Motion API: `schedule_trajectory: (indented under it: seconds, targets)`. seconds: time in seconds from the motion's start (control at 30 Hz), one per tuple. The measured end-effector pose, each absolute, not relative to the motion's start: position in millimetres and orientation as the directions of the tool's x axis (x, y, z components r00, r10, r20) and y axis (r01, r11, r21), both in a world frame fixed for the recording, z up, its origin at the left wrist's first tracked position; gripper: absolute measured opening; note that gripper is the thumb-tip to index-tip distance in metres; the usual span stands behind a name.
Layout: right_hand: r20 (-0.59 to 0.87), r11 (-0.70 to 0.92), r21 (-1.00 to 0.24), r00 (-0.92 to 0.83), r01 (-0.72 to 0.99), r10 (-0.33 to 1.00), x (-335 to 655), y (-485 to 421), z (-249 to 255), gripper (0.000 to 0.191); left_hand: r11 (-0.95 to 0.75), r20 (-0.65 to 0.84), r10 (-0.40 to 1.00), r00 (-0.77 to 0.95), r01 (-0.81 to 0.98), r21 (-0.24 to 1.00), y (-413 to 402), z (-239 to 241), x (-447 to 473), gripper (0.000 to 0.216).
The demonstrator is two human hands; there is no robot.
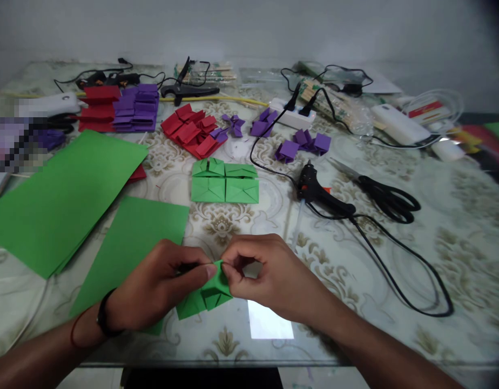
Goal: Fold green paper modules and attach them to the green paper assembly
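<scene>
My left hand and my right hand meet near the table's front edge, both pinching a small folded green paper piece. The fingers of each hand are closed on its top corner, and the piece rests partly on the table. Under my left hand lies a flat green paper sheet. Just beyond my hands sit several finished green folded squares.
A stack of green sheets lies at the left. Red folded pieces and purple folded pieces lie farther back. A black glue gun with its cord and black scissors sit at the right. A power strip is at the back.
</scene>
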State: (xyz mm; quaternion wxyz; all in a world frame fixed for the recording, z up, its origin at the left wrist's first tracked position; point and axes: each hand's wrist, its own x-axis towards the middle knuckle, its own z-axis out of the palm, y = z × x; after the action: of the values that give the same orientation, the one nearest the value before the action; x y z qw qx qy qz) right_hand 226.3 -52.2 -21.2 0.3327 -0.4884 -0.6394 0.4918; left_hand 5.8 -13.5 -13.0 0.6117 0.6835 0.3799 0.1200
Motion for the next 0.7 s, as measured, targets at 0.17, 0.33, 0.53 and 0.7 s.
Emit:
schedule_trajectory:
  seconds: [0.17,0.33,0.53,0.7]
  targets:
    - [-0.076,0.008,-0.956,-0.274,0.293,0.959,228.9,-51.0,-20.3,0.013,0.036,-0.306,0.679,0.668,0.385,0.922,-11.5,-11.0,4.4,0.041]
    - [-0.099,-0.018,-0.961,-0.282,0.277,0.954,231.0,-50.7,-17.0,0.013,-0.002,-0.268,0.71,0.652,0.382,0.924,-11.5,-10.6,3.4,0.041]
    - [-0.081,-0.003,-0.964,-0.28,0.267,0.956,231.4,-51.1,-19.3,0.012,-0.04,-0.24,0.727,0.643,0.388,0.921,-13.2,-12.5,5.8,0.038]
    - [-0.01,0.083,-0.953,-0.306,0.291,0.952,230.9,-52.1,-19.5,0.016,-0.058,-0.241,0.732,0.638,0.411,0.91,-14.0,-13.5,7.6,0.037]
